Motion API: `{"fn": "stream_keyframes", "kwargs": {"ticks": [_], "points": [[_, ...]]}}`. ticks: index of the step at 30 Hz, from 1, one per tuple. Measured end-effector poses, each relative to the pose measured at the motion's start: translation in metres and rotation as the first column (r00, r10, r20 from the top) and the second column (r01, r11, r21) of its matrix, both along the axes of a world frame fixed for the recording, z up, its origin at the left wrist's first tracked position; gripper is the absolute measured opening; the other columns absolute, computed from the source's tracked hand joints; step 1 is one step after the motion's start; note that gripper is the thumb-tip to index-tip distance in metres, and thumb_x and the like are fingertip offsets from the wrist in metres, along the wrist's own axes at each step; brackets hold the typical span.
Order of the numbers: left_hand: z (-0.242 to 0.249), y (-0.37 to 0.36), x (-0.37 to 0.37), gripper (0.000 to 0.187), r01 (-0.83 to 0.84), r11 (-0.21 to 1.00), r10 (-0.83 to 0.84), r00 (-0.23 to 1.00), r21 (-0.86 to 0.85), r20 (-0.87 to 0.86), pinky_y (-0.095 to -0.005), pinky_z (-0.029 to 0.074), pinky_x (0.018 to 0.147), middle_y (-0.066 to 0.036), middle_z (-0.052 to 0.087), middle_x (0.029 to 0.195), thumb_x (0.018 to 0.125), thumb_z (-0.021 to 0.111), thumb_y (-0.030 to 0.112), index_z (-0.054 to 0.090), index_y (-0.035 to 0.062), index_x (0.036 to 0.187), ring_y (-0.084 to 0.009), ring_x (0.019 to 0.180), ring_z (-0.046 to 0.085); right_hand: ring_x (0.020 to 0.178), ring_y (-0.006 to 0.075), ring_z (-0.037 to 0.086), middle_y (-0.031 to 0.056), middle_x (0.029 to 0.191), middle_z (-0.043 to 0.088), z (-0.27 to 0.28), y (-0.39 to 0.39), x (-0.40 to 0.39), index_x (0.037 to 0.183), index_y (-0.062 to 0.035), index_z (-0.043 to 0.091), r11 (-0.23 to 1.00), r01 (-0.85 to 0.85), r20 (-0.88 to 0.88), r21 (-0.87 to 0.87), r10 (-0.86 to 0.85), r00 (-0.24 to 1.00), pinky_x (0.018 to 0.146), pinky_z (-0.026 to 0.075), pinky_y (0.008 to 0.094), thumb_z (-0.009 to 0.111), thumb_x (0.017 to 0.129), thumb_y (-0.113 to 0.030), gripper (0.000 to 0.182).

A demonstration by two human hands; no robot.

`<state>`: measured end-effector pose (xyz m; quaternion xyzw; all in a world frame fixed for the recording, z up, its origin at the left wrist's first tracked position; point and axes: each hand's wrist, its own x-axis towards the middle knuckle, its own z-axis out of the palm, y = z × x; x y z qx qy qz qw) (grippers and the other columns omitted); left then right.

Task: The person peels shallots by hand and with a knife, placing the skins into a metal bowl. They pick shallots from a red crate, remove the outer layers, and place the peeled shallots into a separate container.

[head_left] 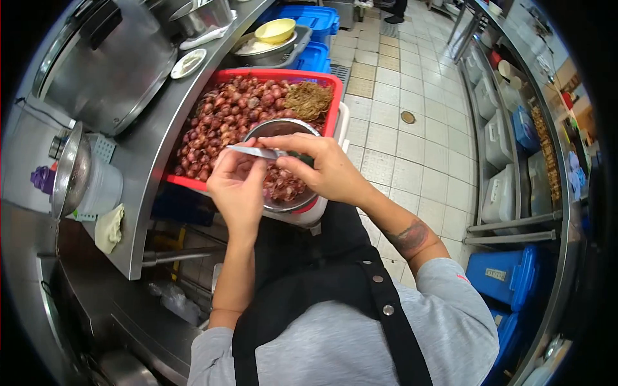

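My right hand (329,166) is closed round a small knife (259,152) with a dark handle, its blade pointing left across my left fingertips. My left hand (237,193) is pinched just under the blade; whatever it grips is hidden by the fingers. Below both hands sits a round metal bowl (295,123) with reddish papery skins (283,185) inside. The bowl rests at the near right of a red tray (337,103). Many small red onions (225,109) fill that tray, and a clump of brown stringy trimmings (309,100) lies in its far right corner.
A steel counter (145,161) runs along the left, carrying a small white dish (188,64) and a pale cloth (109,229). Blue bins (314,56) and a yellow bowl (275,30) stand beyond the tray. Shelves with white containers (499,138) line the right side.
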<state>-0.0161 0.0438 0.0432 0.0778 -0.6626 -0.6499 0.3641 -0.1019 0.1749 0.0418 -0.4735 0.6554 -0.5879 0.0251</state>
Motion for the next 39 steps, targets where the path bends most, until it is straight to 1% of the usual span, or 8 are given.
{"fn": "stream_keyframes", "kwargs": {"ticks": [2,7,10,12,14,24,25,39], "points": [[-0.005,0.001,-0.001,0.019,-0.086,0.99,0.087,0.996,-0.112,0.0,-0.0215,0.051,0.069,-0.007,0.06,0.093,0.076,0.065,-0.009,0.063,-0.0077,0.095,-0.0107,0.078,0.062,0.09,0.0288,0.063,0.0154,0.098,0.066,-0.008,-0.007,0.003,0.113,-0.0046,0.062,0.993,0.039,0.009,-0.11,-0.038,0.999,0.081,0.048,0.036,0.06,0.082,-0.009,0.032],[-0.016,0.006,-0.003,0.023,-0.271,0.862,0.274,0.96,-0.428,-0.057,-0.0255,0.05,0.064,-0.009,0.062,0.095,0.07,0.069,-0.006,0.066,-0.0017,0.093,-0.0133,0.07,0.06,0.084,0.0137,0.062,0.0081,0.09,0.066,-0.015,-0.017,0.007,0.101,0.0018,0.062,0.99,0.059,0.284,-0.128,-0.02,0.959,0.076,0.049,0.0283,0.058,0.085,-0.007,0.019],[-0.02,0.007,-0.001,0.024,-0.147,0.963,0.154,0.988,-0.225,0.012,-0.024,0.051,0.075,-0.009,0.062,0.102,0.078,0.065,-0.008,0.064,-0.0052,0.101,-0.0129,0.089,0.061,0.086,0.0125,0.062,0.0079,0.09,0.066,-0.016,-0.014,0.005,0.102,0.0016,0.061,0.99,-0.035,0.445,-0.138,0.094,0.891,0.075,0.049,0.0267,0.057,0.087,-0.007,0.018],[-0.026,0.0,-0.003,0.026,0.051,0.998,-0.051,0.998,0.027,-0.02,-0.0242,0.05,0.08,-0.01,0.062,0.103,0.08,0.063,-0.008,0.061,-0.0056,0.106,-0.0134,0.092,0.061,0.055,0.0029,0.049,0.0033,0.079,0.062,-0.009,-0.004,-0.002,0.105,-0.0015,0.062,0.974,-0.169,0.701,-0.152,0.227,0.676,0.046,0.037,0.0171,0.055,0.091,-0.011,0.018],[-0.027,-0.003,-0.002,0.029,0.179,0.967,-0.165,0.982,0.18,-0.09,-0.0244,0.049,0.084,-0.011,0.062,0.105,0.081,0.061,-0.009,0.059,-0.0057,0.11,-0.0139,0.094,0.061,0.047,-0.0001,0.038,0.0004,0.074,0.059,-0.009,-0.001,-0.008,0.105,-0.0022,0.061,0.964,-0.154,0.793,-0.217,0.266,0.548,0.04,0.028,0.0173,0.055,0.091,-0.013,0.019],[-0.042,-0.014,0.001,0.026,0.308,0.647,-0.18,0.951,0.698,-0.253,-0.0268,0.049,0.089,-0.01,0.061,0.105,0.086,0.056,-0.001,0.055,-0.0008,0.113,-0.0191,0.1,0.059,0.051,0.0018,0.045,0.0,0.073,0.059,-0.015,-0.015,0.011,0.12,-0.004,0.057,0.973,0.211,0.297,0.092,-0.229,0.927,0.044,0.036,0.0191,0.051,0.093,-0.01,0.029],[-0.042,-0.012,0.001,0.026,0.26,0.633,-0.153,0.965,0.729,-0.212,-0.0263,0.049,0.09,-0.01,0.06,0.104,0.087,0.056,-0.001,0.053,-0.001,0.112,-0.0196,0.099,0.059,0.067,0.0167,0.062,0.0132,0.075,0.064,-0.003,-0.012,0.017,0.118,-0.0032,0.058,0.955,0.231,0.304,0.187,-0.28,0.911,0.063,0.048,0.0301,0.055,0.09,-0.01,0.029],[-0.046,-0.007,0.003,0.024,0.281,0.587,-0.201,0.959,0.76,-0.199,-0.0242,0.052,0.081,-0.01,0.062,0.102,0.089,0.056,0.002,0.055,-0.0045,0.112,-0.015,0.09,0.062,0.083,0.0167,0.063,0.0142,0.098,0.066,-0.012,-0.01,0.018,0.124,-0.0039,0.055,0.99,0.051,0.259,0.133,-0.084,0.962,0.074,0.049,0.0298,0.056,0.089,-0.009,0.036]]}}
